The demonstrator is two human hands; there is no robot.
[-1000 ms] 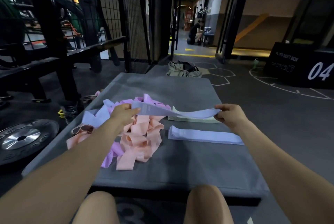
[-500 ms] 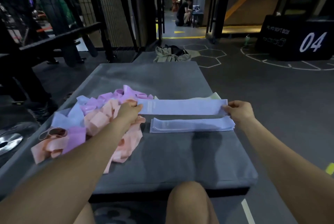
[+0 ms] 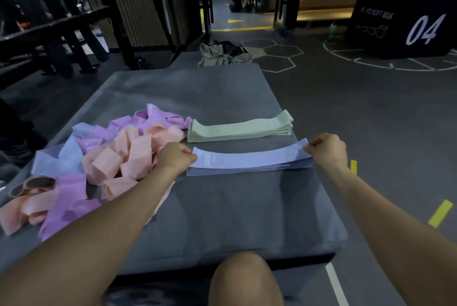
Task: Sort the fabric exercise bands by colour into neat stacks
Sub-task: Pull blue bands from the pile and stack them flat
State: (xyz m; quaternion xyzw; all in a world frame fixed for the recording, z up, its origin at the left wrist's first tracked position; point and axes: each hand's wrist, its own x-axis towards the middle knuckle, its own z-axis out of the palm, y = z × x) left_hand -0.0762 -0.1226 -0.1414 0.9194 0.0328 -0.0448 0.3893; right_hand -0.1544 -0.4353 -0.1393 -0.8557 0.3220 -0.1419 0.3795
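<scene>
1. The left hand (image 3: pixel 176 157) pinches the left end of a blue band (image 3: pixel 249 158); the right hand (image 3: pixel 327 149) pinches its right end.
2. The band lies flat across a blue stack (image 3: pixel 247 169) on the grey mat (image 3: pixel 235 219).
3. A green stack (image 3: pixel 239 129) sits just beyond it.
4. An unsorted pile (image 3: pixel 99 157) of pink, purple and blue bands lies to the left.

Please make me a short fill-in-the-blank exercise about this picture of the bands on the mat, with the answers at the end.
1. Both hands, the left hand and the right hand, hold the ends of a ____ band.
2. The finished stack farther from the person is ____.
3. The unsorted heap lies to the ____ of the stacks.
4. The black box shows the number ____.

Answers: blue; green; left; 04
</scene>
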